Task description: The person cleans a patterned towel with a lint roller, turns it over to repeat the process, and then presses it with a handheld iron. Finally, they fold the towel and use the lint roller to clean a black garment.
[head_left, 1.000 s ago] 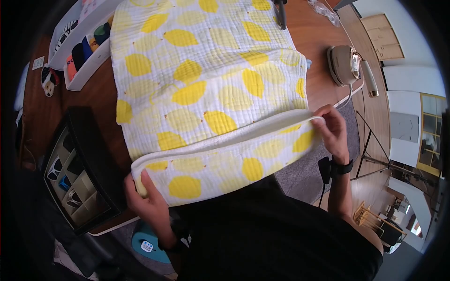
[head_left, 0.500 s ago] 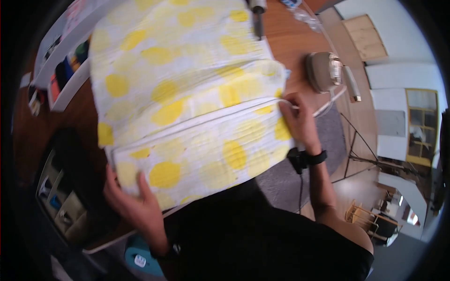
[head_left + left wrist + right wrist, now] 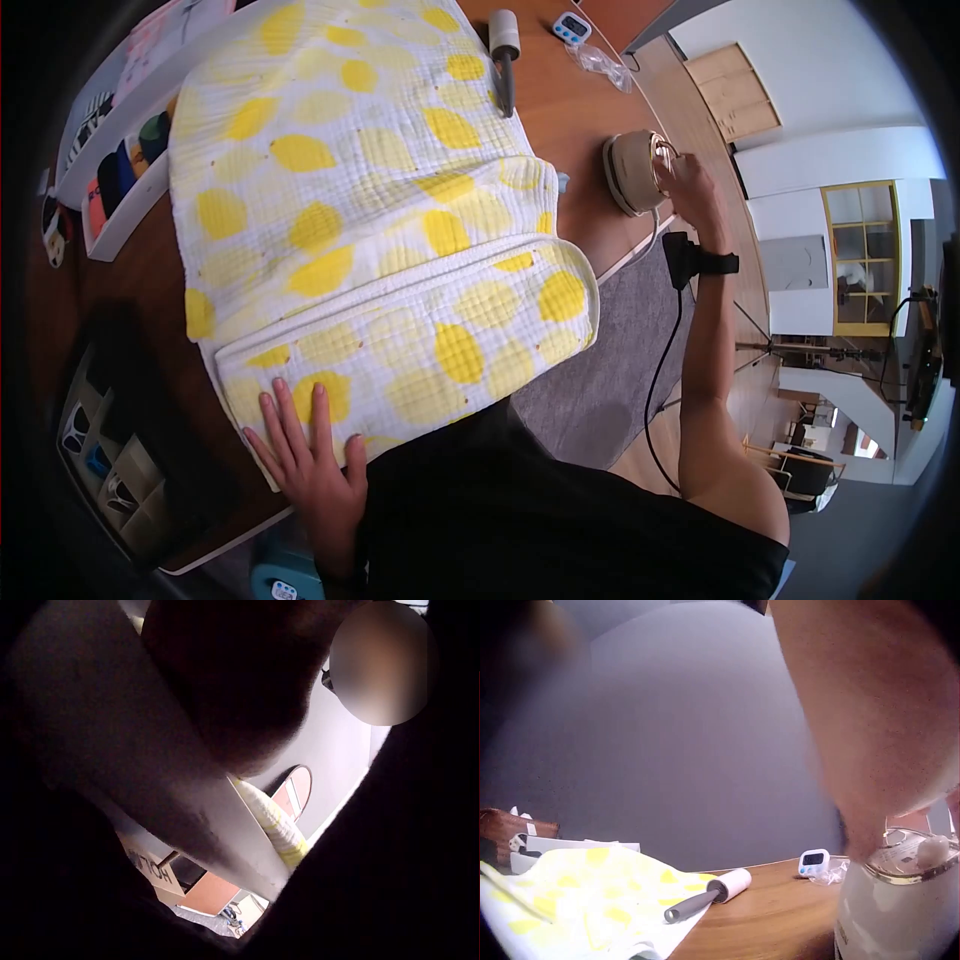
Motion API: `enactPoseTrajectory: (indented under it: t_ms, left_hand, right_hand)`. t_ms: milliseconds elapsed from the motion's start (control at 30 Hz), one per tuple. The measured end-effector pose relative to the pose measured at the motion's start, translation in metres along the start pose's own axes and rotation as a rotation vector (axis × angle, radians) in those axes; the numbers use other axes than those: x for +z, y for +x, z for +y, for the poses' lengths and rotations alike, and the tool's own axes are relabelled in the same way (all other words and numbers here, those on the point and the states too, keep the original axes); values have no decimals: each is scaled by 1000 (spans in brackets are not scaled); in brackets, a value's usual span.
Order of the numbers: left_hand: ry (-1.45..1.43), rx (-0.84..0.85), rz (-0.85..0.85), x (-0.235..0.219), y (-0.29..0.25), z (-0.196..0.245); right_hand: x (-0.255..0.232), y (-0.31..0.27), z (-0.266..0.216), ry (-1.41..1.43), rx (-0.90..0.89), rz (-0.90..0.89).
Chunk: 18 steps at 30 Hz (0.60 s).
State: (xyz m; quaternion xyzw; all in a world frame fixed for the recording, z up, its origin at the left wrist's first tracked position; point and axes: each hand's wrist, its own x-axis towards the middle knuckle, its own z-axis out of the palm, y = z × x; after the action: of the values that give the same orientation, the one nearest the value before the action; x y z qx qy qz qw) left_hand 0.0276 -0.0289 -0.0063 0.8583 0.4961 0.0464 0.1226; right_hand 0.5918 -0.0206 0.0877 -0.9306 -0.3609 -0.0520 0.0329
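The cloth (image 3: 385,225) lies spread on the counter (image 3: 570,130) in front of you, near end folded back on itself into a band; the band seems to run past the counter's edge on your side. Your left hand (image 3: 315,455) rests flat on the band's left end, fingers straight and spread, nothing gripped. Your right hand (image 3: 697,195) is out at the iron (image 3: 632,168), fingers at its gold-trimmed top. Your palm hides that side and the wrist cam catches only part of the hand, so I can't tell whether the fingers close round anything.

Handling, my read: the cloth is light, limp, crinkly gauze. Won't hold a shape by itself; push one corner and it'll ruck before it slides. Grippy to the skin, nothing to break. Take it at both ends of the folded edge, layers pinched together, thumb on top, or they'll shear. To steady it, a flat palm like your left is right. Ripple just beyond the band: smooth it outward.

The iron is the opposite: rigid, smooth shell, likely the heaviest thing here. Hold it high, clear of the base; treat the base as hot. Its white cord (image 3: 655,235) runs by the counter's edge, so leave slack. The roller (image 3: 503,35) has its handle at the cloth's right edge; tug the cloth and it may come along.
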Motion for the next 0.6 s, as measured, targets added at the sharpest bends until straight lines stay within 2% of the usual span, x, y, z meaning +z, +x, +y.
enactPoseTrajectory:
  t_ms: [67,133,167,200,267,333,367,400,433,467,500,533,567,600]
  left_hand:
    - [4,-16,17,2,-1,0]
    - [-31,-16,44,2,-2,0]
    - [-40,-22,54,2,-2,0]
    - [-49,-14,73,3,-3,0]
    - [-69,-33,96,4,-3,-2]
    - [-100,-4,108,8,-5,-5]
    - [-140,6,122,8,-5,-7]
    - [-175,-9,124,6,-5,-7]
    - [-272,-33,185,5,-4,-7]
    - [-355,-55,251,5,-5,-9]
    - [-347,-61,306,9,-7,-12]
    - [-341,-47,366,15,-7,-15]
    - [-278,-45,394,16,-9,-18]
    - [-263,-58,408,18,-11,-19]
  right_hand:
    - [-1,4,9,-56,-1,-18]
    - [-4,5,14,80,20,-78]
    - [-18,-8,-5,145,125,-140]
    - [13,14,48,114,-19,9]
    - [8,-28,36,616,78,77]
    - [3,-72,28,885,34,275]
    - [2,-83,40,956,141,341]
    - [-4,-96,49,977,59,416]
    - [-20,-111,48,1130,38,364]
    - [-39,-122,42,1071,-5,355]
    - [-56,-131,41,1025,53,366]
    - [-71,-148,15,1012,34,363]
    - [-83,-157,-8,941,-15,372]
    - [-102,-172,-31,830,-174,266]
